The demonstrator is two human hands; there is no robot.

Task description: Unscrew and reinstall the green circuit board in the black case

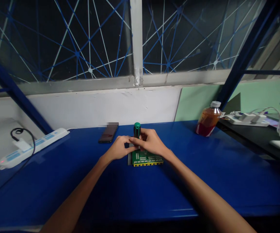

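A green circuit board with a yellow-black front edge lies on the blue table. A screwdriver with a green and black handle stands upright over the board's far left part. My right hand is closed around the screwdriver's lower handle. My left hand is pinched shut next to the shaft at the board's left edge; what its fingertips hold is hidden.
A dark phone lies behind the hands. A white power strip with a plugged charger sits at the left. A bottle of amber liquid stands at the right, beside a black side table with another power strip.
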